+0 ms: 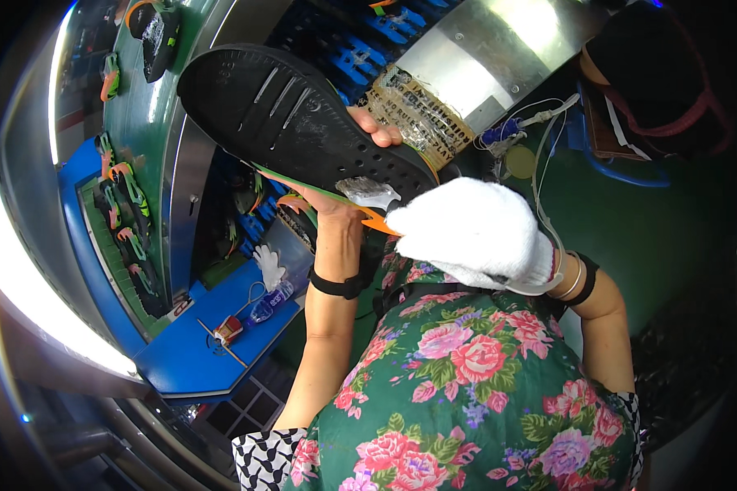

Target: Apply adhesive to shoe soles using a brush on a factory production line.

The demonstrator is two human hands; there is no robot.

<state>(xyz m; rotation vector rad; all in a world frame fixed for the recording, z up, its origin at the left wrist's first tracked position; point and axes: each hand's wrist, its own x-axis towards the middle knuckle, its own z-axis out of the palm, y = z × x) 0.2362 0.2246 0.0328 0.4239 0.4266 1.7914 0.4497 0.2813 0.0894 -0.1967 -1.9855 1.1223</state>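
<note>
My left hand (336, 196), bare, grips a black shoe sole (278, 106) from beneath, its fingertips curling over the far edge. The sole is held up tilted, with long slots toward its wide end and small round holes toward the other. Green and orange edging shows along its underside. At the narrow end is my right hand (475, 229) in a white knit glove, fingers closed. A shiny greyish piece (367, 193) lies against the sole beside the glove; what the gloved fingers hold is hidden. An orange strip (377, 222) sticks out near the glove's fingertips.
On the left, a green conveyor belt (151, 106) carries several black shoe parts with orange and green straps. A blue ledge (188, 356) holds a plastic bottle (270, 304) and a white glove (269, 266). Behind the sole is a metal machine panel (454, 61); cables hang at right.
</note>
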